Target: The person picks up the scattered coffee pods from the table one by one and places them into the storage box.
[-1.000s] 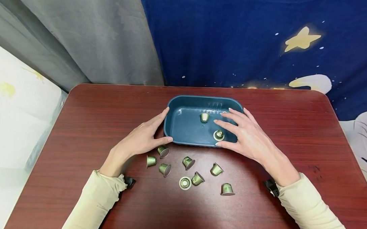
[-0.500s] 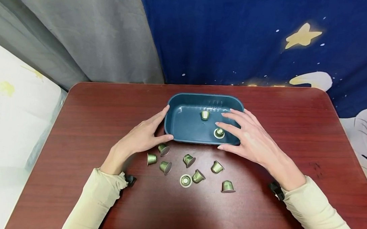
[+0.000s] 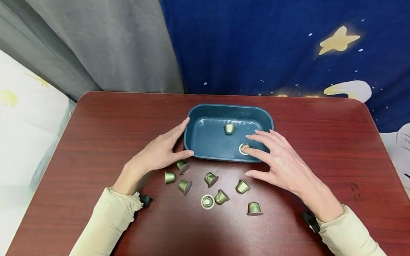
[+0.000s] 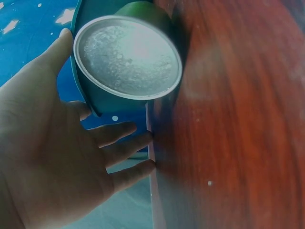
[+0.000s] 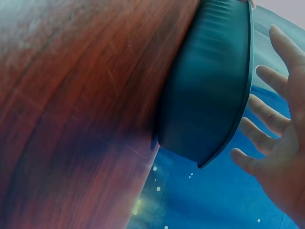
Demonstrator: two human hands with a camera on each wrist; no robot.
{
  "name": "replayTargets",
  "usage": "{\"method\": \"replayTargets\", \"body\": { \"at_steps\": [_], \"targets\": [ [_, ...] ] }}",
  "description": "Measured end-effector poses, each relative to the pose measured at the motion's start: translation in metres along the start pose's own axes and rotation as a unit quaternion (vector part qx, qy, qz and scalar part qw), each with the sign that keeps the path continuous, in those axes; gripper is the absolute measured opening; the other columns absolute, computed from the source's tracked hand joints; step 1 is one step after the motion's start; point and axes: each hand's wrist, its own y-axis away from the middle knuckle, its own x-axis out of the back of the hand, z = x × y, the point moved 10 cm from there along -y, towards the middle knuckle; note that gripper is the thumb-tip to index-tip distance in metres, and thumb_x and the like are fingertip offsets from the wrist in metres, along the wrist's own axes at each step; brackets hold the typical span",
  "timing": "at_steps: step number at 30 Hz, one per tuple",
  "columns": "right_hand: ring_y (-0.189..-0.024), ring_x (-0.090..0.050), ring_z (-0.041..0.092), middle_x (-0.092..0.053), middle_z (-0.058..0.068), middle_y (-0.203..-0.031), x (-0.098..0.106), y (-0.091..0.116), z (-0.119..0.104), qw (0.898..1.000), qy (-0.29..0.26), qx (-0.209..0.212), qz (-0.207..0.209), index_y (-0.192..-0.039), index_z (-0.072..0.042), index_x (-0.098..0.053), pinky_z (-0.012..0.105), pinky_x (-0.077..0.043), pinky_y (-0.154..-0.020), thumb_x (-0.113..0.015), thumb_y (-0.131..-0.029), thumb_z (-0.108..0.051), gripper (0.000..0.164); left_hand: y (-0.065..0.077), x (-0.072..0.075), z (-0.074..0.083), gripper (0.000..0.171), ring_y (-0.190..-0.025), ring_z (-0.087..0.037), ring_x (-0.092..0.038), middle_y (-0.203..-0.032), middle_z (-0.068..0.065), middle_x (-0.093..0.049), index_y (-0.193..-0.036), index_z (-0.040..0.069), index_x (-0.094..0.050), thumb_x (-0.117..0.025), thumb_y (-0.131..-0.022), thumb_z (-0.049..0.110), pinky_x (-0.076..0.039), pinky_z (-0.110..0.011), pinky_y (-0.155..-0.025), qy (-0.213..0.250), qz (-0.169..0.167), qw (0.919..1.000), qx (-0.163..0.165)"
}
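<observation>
A dark teal plastic tub (image 3: 207,157) lies between both hands, with a green coffee capsule (image 3: 229,129) near its middle and another capsule (image 3: 244,149) toward its front right corner. My left hand (image 3: 156,152) rests at the tub's left end, thumb and fingertips right at the rim. Over the tub's right end, my right hand (image 3: 280,162) spreads its fingers; they partly cover the corner capsule in the head view. Nothing is held in either hand. In the left wrist view, the foil lid of a capsule (image 4: 128,59) fills the foreground before the tub.
Several green capsules lie scattered in front of the tub, among them one standing capsule (image 3: 207,202) and a tipped capsule (image 3: 254,209) furthest right. The reddish-brown table (image 3: 124,114) ends at a back edge by grey and blue curtains (image 3: 262,43).
My right hand has shifted right and toward me, its thumb moving off the tub's front rim. My left hand stays at the tub; the capsules keep their places.
</observation>
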Motion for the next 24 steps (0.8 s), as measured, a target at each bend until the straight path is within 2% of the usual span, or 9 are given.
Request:
{"method": "replayTargets", "body": {
  "at_steps": [8,15,22,24],
  "targets": [
    [-0.129,-0.047,0.039,-0.055,0.013,-0.139,0.003,0.001,-0.011,1.0,-0.008,0.028,0.008,-0.125,-0.017,-0.07,0.056,-0.026,-0.112,-0.077,-0.083,-0.046,0.051,0.0,0.0,-0.001,0.097,-0.149,-0.015,-0.021,-0.164,0.012,-0.01,-0.157,0.041,0.004,-0.053,-0.086,0.074,-0.028,-0.047,-0.116,0.001,0.001,1.0,0.003],
    [-0.126,-0.048,0.037,-0.056,0.014,-0.137,0.008,0.008,-0.02,0.999,-0.027,0.039,0.017,-0.121,-0.016,-0.072,0.049,-0.034,-0.104,-0.079,-0.082,-0.042,0.047,0.001,0.001,0.0,0.097,-0.149,-0.017,-0.022,-0.164,0.012,-0.01,-0.157,0.041,0.004,-0.053,-0.086,0.073,-0.028,-0.049,-0.116,0.003,0.0,1.0,0.001],
    [-0.124,-0.05,0.036,-0.057,0.015,-0.135,0.009,0.014,-0.027,0.998,-0.031,0.053,0.02,-0.119,-0.019,-0.073,0.047,-0.036,-0.101,-0.06,-0.096,-0.05,0.041,0.002,0.002,-0.001,0.097,-0.149,-0.016,-0.022,-0.164,0.012,-0.011,-0.157,0.041,0.004,-0.054,-0.086,0.073,-0.029,-0.049,-0.115,0.003,0.003,1.0,-0.001],
    [-0.122,-0.051,0.034,-0.057,0.014,-0.135,0.008,0.015,-0.028,0.998,-0.032,0.053,0.017,-0.119,-0.019,-0.073,0.046,-0.036,-0.098,-0.065,-0.094,-0.047,0.039,0.002,0.002,0.0,0.098,-0.149,-0.016,-0.021,-0.164,0.012,-0.011,-0.157,0.041,0.003,-0.055,-0.086,0.073,-0.028,-0.049,-0.115,0.006,0.004,1.0,-0.003]
  ]
}}
